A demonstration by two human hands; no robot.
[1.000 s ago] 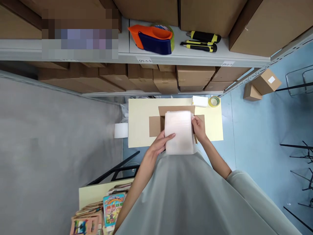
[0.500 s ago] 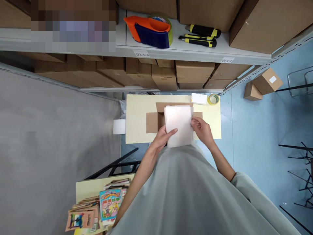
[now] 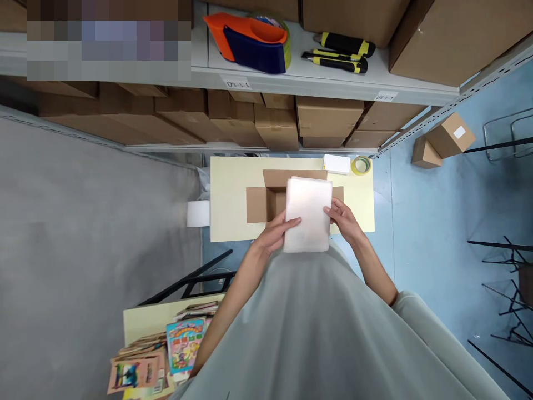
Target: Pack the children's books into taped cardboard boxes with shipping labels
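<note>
I hold a flat white foam-wrapped packet (image 3: 308, 214) over an open cardboard box (image 3: 266, 201) that sits on a pale yellow table (image 3: 228, 194). My left hand (image 3: 277, 233) grips the packet's lower left edge, thumb lying on top. My right hand (image 3: 342, 219) closes on its right edge. The packet hides most of the box's opening; the box flaps stick out to the left, back and right.
A small white box (image 3: 337, 164) and a roll of yellow tape (image 3: 361, 165) lie at the table's far right. A shelf above carries a tape dispenser (image 3: 250, 39), utility knives (image 3: 341, 53) and cartons. Colourful books (image 3: 166, 350) are stacked at lower left. Two small cartons (image 3: 443, 141) rest on the blue floor.
The packet has shifted slightly right and down toward the box, with both hands still on it. My right hand's grip moved a little lower on the edge.
</note>
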